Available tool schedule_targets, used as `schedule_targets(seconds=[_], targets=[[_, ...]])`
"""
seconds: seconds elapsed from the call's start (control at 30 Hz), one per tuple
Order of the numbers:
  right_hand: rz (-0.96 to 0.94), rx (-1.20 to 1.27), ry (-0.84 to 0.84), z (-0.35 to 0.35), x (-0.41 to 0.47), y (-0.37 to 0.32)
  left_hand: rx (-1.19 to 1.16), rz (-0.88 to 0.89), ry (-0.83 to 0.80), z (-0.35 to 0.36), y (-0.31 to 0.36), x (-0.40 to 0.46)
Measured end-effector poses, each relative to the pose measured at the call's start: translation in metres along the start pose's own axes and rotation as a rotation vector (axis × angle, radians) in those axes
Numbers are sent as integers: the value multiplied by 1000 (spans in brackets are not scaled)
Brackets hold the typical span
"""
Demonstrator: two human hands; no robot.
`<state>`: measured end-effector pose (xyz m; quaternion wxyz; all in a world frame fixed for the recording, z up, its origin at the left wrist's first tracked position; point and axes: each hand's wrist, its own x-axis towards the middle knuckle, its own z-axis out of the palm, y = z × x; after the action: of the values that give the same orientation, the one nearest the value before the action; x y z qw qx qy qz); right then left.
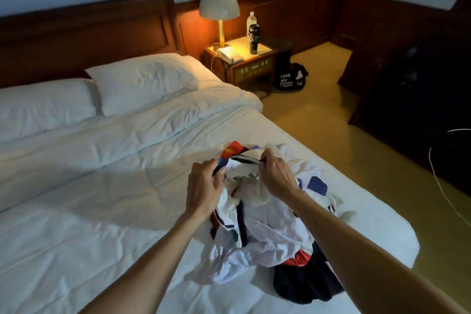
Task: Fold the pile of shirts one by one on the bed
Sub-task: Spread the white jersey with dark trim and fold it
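A crumpled pile of shirts (pixel 270 232) lies on the right part of the white bed (pixel 89 186), mostly white cloth with dark stripes and red and purple patches. A dark garment (pixel 303 285) with a red band sits at the pile's near end. My left hand (pixel 204 188) grips the edge of a white shirt with a dark-trimmed collar (pixel 244 160) at the top of the pile. My right hand (pixel 276 173) pinches the same collar edge a little to the right. Both hands hold it raised slightly above the pile.
Two white pillows (pixel 137 81) lie by the wooden headboard (pixel 84 30). A bedside table (pixel 244 58) carries a lit lamp (pixel 219 7), a phone, a water bottle (pixel 251 23) and a dark tumbler. A black bag (pixel 290 76) sits on the carpet. A white cable (pixel 441 186) trails at right.
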<state>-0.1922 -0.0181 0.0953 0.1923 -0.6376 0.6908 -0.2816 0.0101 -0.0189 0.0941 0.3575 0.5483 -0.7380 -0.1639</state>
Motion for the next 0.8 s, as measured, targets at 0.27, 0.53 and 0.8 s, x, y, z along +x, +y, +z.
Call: schedule_targets(seconds=[0.27,0.53,0.8], targets=[[-279,21,-73,-103,-25,-200,17,304,227,-199,92,23],[-422,206,227,-179,-93,-398,-109,268,401,-355,122,-27],[-454,353,329,-201,-144,-525,-58,-243,338,-450,97,-86]])
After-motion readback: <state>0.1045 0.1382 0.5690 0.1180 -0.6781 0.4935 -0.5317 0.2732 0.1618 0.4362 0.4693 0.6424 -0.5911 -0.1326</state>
